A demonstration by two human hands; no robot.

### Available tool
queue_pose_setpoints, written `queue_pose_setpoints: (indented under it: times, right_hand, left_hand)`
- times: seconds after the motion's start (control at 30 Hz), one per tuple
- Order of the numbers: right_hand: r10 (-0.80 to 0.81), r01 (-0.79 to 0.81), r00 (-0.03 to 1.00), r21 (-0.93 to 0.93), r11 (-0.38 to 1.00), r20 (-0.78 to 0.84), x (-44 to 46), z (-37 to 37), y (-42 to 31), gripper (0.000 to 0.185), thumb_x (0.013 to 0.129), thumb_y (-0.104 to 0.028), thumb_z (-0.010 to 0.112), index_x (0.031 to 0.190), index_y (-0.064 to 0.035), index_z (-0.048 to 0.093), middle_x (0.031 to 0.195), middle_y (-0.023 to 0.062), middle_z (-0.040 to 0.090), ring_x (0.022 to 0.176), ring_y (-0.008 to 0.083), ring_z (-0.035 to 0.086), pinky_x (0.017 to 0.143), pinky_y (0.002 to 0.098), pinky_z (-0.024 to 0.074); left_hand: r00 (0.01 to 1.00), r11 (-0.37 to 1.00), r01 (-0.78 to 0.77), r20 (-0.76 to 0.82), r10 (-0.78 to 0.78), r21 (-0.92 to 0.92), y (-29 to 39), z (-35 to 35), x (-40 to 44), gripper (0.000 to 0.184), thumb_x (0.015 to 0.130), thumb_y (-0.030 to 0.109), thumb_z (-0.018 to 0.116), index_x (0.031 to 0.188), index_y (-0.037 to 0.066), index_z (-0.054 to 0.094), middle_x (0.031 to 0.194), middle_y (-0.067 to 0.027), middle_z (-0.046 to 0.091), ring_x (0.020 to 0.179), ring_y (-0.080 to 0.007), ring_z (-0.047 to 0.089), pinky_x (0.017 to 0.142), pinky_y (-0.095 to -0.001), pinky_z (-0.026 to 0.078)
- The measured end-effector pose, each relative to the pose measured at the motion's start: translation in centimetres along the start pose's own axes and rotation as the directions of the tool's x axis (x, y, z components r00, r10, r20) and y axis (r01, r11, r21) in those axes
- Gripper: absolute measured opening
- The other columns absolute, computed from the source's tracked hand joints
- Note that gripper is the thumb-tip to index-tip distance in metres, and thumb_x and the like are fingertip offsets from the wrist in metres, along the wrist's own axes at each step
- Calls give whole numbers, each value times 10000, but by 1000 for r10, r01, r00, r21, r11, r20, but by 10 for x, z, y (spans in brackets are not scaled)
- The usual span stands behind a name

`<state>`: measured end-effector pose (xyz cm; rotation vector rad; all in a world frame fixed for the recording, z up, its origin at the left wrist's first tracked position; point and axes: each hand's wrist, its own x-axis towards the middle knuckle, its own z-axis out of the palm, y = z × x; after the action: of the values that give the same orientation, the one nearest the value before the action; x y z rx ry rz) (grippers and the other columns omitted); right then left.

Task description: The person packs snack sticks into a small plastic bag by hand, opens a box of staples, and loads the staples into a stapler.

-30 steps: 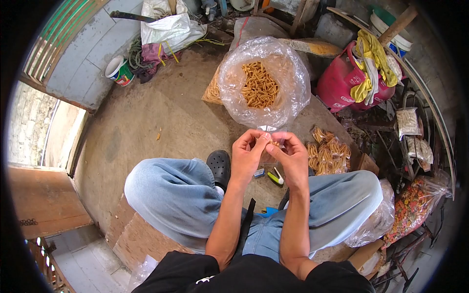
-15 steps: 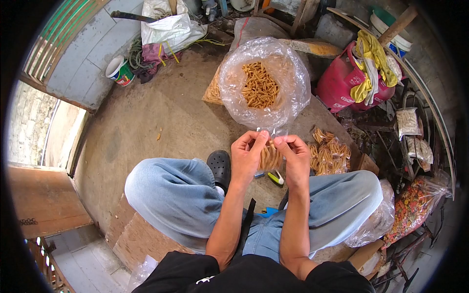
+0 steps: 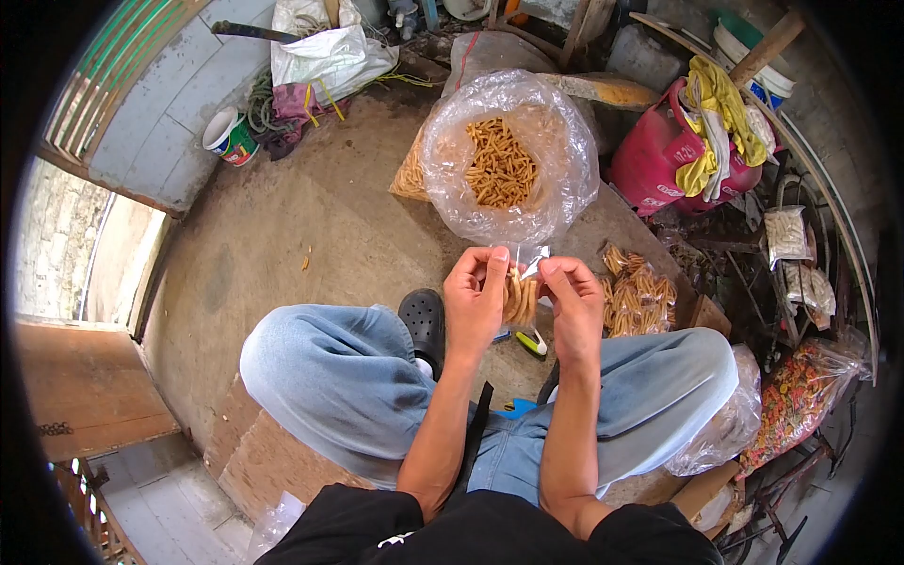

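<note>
Between my two hands hangs a small clear plastic bag (image 3: 520,299) partly filled with tan snack sticks. My left hand (image 3: 477,294) pinches the bag's upper left edge between thumb and fingers. On the other side my right hand (image 3: 573,303) grips the upper right edge the same way. The bag's top is crumpled and catches the light. Just beyond my hands stands a large open plastic sack (image 3: 443,202) with loose snack sticks (image 3: 502,165) inside. Several filled small bags (image 3: 638,297) lie heaped right of my right hand.
A yellow-green tool (image 3: 533,345) lies on the floor below my hands. Pink gas cylinders (image 3: 654,155) with a yellow cloth stand at the right. A bag of colourful pieces (image 3: 800,395) rests at lower right. A small white-green bucket (image 3: 231,137) lies tilted at upper left.
My hands have moved slightly apart at the bag's top, the right one shifting right and turning. The bag's upper part now looks more twisted and shiny.
</note>
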<state>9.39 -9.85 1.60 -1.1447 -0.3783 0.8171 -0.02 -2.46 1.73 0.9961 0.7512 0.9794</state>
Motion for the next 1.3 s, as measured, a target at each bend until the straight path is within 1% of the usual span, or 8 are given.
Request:
queue_pose_setpoints:
  times: [0.13, 0.23, 0.3, 0.53, 0.83, 0.9, 1.03, 1.3]
  right_hand:
    - [-8, 8, 1000, 27, 1000, -5, 0, 3, -2, 111, 890, -142, 643, 926, -38, 655, 850, -1, 637, 784, 68, 564, 689, 231, 445]
    - [29, -28, 999, 21, 999, -35, -3, 12, -8, 111, 865, -107, 667, 946, -32, 653, 855, 3, 639, 791, 66, 568, 696, 225, 451]
    - [52, -45, 996, -89, 995, 78, -5, 13, -11, 127, 832, -59, 693, 946, -16, 659, 875, 12, 645, 794, 68, 578, 712, 216, 459]
    - [26, -23, 998, -48, 999, 62, -2, 6, -2, 118, 822, -14, 688, 937, 10, 673, 895, 35, 665, 799, 77, 598, 733, 206, 472]
    - [15, -14, 1000, -59, 998, 12, -3, 3, -3, 126, 834, -9, 673, 958, 17, 671, 897, 43, 668, 816, 80, 601, 750, 213, 473]
    - [8, -7, 1000, -48, 999, 22, -3, 2, -5, 128, 835, -12, 672, 960, 14, 670, 898, 43, 669, 816, 80, 600, 751, 213, 472]
    - [8, -5, 998, -40, 999, 57, -3, 1, -8, 122, 835, -14, 671, 955, 10, 671, 898, 39, 668, 820, 81, 598, 751, 214, 471]
    - [33, -27, 998, -104, 994, 60, -6, 11, -13, 135, 814, 0, 690, 948, 8, 670, 911, 46, 671, 836, 86, 602, 740, 216, 480]
  left_hand:
    - [1000, 994, -29, 9, 28, 103, -7, -6, 2, 174, 951, 184, 563, 906, 18, 591, 811, -50, 660, 727, -65, 604, 655, -208, 486]
    - [998, 995, -57, 9, 57, 86, -5, -4, 1, 179, 944, 189, 579, 891, 19, 592, 778, -16, 636, 701, -43, 576, 627, -189, 461]
    - [996, 987, -89, 13, 88, 137, -1, -4, 0, 185, 939, 180, 588, 890, 2, 599, 768, 8, 612, 693, -31, 538, 618, -183, 436]
    - [997, 975, -72, 35, 66, 212, 2, -5, -2, 179, 940, 165, 580, 873, 1, 605, 752, 16, 600, 681, -27, 523, 614, -180, 428]
    - [982, 1000, -21, 189, 25, -23, 6, -10, 0, 110, 911, 112, 615, 918, 2, 614, 786, 1, 621, 705, -30, 548, 627, -171, 430]
    - [951, 981, 183, 265, -160, -65, 13, -12, 0, 112, 880, 72, 637, 963, -3, 633, 858, -13, 640, 780, -66, 586, 722, -209, 466]
    - [944, 981, 193, 275, -181, -17, 8, -16, 1, 129, 864, 46, 646, 978, -16, 647, 891, -40, 662, 808, -74, 602, 736, -216, 477]
    - [990, 996, 42, 131, -53, 82, 5, -10, 0, 88, 867, 66, 656, 898, -16, 663, 825, -7, 653, 742, -36, 565, 653, -177, 444]
